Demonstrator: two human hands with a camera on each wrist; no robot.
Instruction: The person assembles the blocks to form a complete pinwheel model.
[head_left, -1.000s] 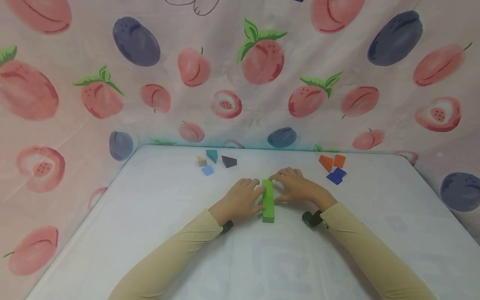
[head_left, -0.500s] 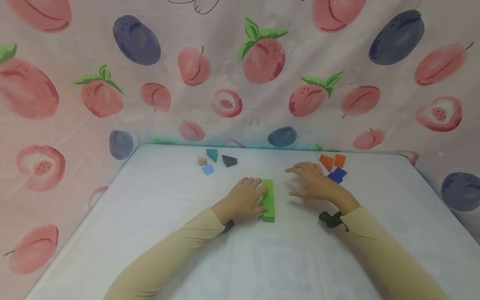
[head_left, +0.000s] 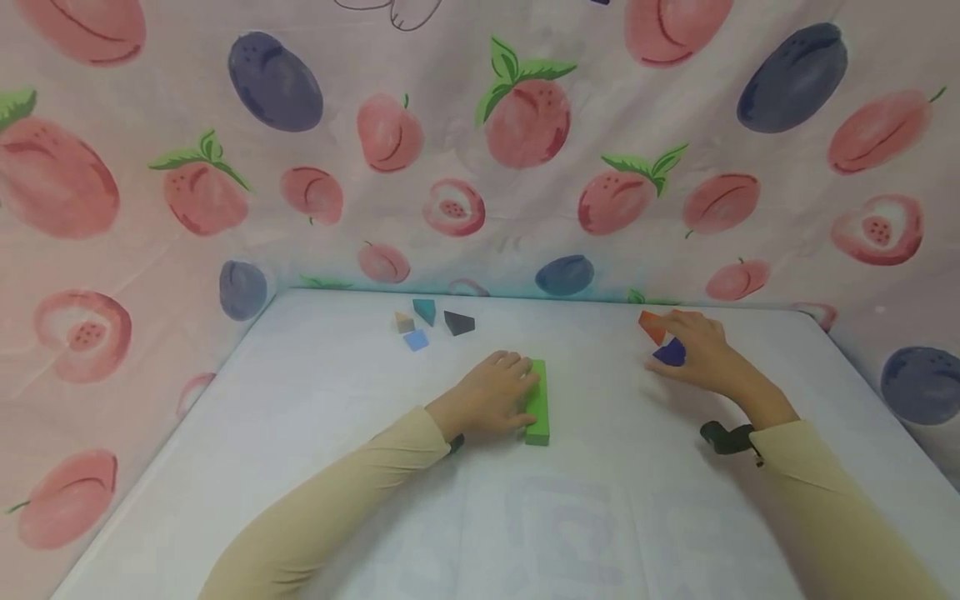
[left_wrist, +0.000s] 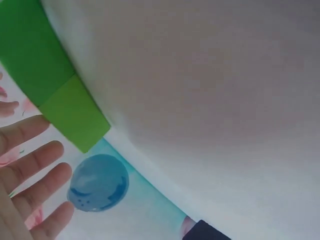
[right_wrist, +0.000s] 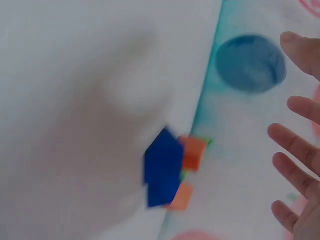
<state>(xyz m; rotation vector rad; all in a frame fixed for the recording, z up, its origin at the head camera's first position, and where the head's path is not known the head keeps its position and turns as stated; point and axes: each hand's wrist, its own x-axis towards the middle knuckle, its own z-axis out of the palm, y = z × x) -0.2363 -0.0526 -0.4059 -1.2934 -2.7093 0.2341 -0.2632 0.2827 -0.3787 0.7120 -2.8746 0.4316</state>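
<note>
Spread-fingered right hand (head_left: 697, 354), now nearer blue blocks (head_left: 670, 353)

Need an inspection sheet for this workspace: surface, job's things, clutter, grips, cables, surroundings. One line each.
Surface: white cloth-like tabletop, faint marks in its near half.
Job's things: long green rectangular bar, pointing away from the person; dark blue angular piece, single or several unclear; orange angular blocks just beyond it.
Clutter: teal angular block, small tan block, light blue four-sided block, dark grey angular block, grouped near the far edge, left of the bar.
Grips: left grip touches the bar, fingers extended; right grip by the dark blue piece, fingers apart, contact unclear.
Cables: nothing seen.
Surroundings: fruit-print fabric backdrop.
</note>
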